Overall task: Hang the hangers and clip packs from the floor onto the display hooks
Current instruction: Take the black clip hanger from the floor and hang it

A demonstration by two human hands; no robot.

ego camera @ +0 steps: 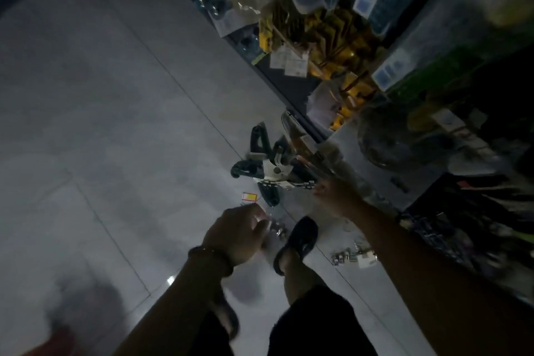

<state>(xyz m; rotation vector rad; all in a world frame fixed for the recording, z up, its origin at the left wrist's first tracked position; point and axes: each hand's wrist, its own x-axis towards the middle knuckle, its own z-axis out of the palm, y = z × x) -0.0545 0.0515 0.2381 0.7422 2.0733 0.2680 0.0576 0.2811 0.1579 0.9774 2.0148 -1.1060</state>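
A heap of dark teal hangers (261, 159) and clip packs lies on the tiled floor at the foot of the display rack. My left hand (235, 233) hangs above the floor with curled fingers around a small clear clip pack (276, 227). My right hand (336, 196) reaches toward the heap's right edge, blurred; its fingers are spread and I see nothing in them. A second clip pack (354, 256) with a white card lies on the floor beside my right forearm. A small yellow label card (250, 197) lies just beyond my left hand.
The display rack (375, 72) fills the right side, hung with yellow packs, blue-labelled boxes and dark goods. My foot in a dark sandal (297, 240) stands between the two hands. Grey floor tiles (101, 124) stretch out to the left. The scene is dim and blurred.
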